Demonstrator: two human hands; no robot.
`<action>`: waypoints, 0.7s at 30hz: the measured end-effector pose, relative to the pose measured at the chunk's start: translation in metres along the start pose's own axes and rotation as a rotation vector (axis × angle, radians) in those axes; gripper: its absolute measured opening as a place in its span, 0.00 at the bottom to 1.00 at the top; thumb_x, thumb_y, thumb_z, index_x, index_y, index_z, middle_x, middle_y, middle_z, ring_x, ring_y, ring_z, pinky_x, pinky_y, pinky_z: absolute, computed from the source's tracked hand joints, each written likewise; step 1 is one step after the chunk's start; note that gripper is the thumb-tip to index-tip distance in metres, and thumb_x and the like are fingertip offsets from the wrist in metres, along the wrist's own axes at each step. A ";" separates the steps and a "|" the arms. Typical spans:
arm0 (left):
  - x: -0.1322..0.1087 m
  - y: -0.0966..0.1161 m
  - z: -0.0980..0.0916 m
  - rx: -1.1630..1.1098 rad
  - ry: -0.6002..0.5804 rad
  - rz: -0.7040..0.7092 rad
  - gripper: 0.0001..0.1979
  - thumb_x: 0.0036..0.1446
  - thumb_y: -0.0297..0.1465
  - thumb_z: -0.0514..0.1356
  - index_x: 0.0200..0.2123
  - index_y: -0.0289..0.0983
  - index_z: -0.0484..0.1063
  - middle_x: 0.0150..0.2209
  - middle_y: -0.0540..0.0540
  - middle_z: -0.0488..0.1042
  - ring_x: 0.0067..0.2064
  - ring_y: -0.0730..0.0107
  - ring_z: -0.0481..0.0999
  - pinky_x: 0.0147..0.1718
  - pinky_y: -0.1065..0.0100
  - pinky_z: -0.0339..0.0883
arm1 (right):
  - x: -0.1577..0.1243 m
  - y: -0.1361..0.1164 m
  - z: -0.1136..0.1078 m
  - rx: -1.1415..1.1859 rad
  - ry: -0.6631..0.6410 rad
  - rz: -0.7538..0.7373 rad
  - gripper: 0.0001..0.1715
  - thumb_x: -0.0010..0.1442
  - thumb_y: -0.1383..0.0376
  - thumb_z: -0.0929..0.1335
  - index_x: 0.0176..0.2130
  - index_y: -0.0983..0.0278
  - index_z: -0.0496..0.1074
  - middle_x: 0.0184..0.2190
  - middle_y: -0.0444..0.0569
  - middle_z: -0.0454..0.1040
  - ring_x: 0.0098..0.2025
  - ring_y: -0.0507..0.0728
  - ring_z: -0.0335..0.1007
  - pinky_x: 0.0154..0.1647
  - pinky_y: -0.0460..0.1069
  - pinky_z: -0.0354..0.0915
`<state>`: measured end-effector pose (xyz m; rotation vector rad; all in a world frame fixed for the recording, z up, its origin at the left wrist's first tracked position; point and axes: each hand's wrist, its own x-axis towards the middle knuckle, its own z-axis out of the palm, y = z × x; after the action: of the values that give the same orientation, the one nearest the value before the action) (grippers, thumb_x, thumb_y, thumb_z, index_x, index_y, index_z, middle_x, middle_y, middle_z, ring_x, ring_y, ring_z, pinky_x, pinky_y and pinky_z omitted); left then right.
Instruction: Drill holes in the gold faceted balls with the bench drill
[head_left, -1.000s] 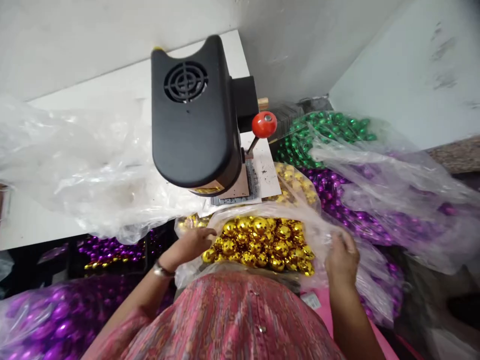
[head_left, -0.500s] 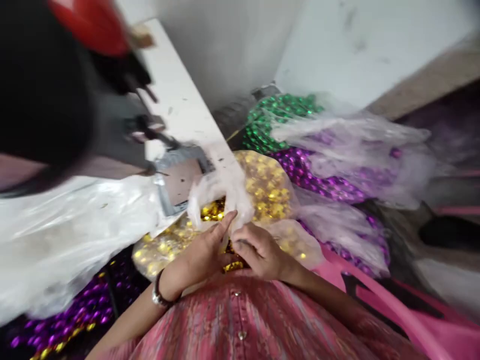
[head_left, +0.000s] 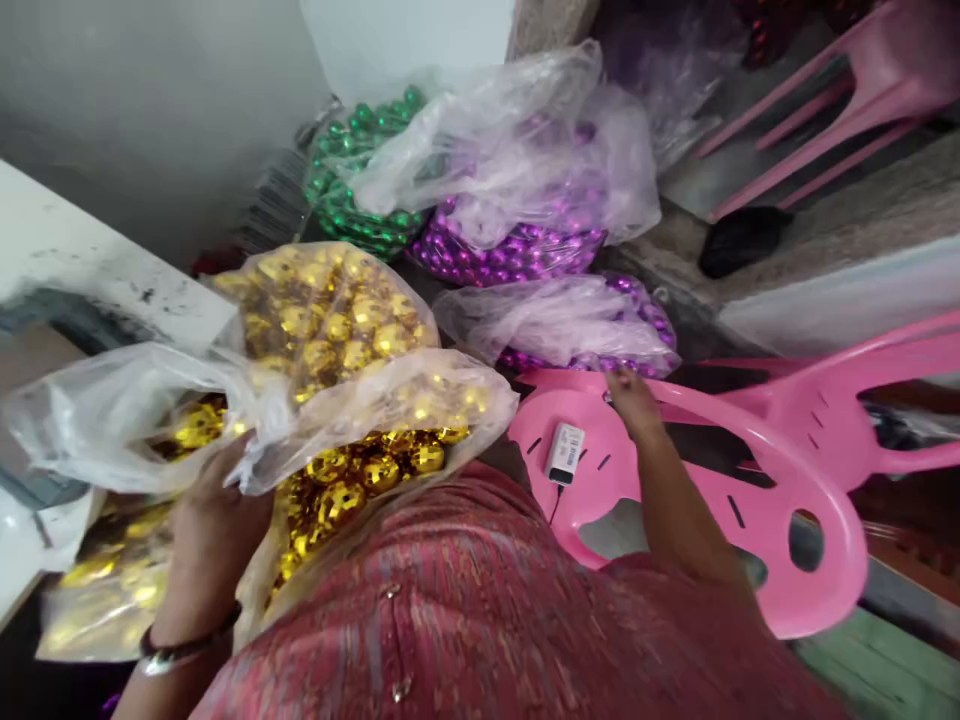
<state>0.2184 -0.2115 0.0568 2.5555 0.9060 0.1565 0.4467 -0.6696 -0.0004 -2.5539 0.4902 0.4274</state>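
Gold faceted beads in a clear, crumpled plastic bag (head_left: 375,450) lie across our lap, against the red patterned garment (head_left: 480,610), with the bag's loose upper film spreading out towards the white bench (head_left: 90,260) at our left; our left hand (head_left: 214,510) has its fingers clamped on a bunched fold of that film, a metal bangle (head_left: 180,650) at the wrist; our right hand (head_left: 634,395) is well apart from the bag, reaching to the front rim of a pink moulded plastic chair (head_left: 787,480), near a small white boxy device (head_left: 564,452) lying on the seat; whether those fingers curl on the rim or merely rest there we cannot tell, the hand being blurred and seen from behind; a second clear bag of gold beads (head_left: 330,300) sits just beyond ours, and further off lie bags of purple beads (head_left: 517,250) and green beads (head_left: 352,190); we judge the risk here to be a spill: one hand alone pinches thin, slippery film around a loose, heavy load, so if the fold slips or the lap tilts, beads could pour off our lap; the film could also tear at the pinch
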 end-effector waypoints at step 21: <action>-0.008 -0.037 0.012 -0.244 -0.003 0.016 0.17 0.51 0.43 0.61 0.40 0.41 0.81 0.38 0.45 0.84 0.40 0.59 0.84 0.41 0.66 0.79 | -0.046 0.109 0.142 -0.162 -0.084 0.457 0.25 0.65 0.53 0.69 0.54 0.66 0.70 0.50 0.53 0.73 0.50 0.57 0.73 0.52 0.57 0.73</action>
<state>0.1937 -0.1951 0.0309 2.3373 0.8113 0.2516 0.3317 -0.6715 -0.1453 -2.5512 1.0522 0.7582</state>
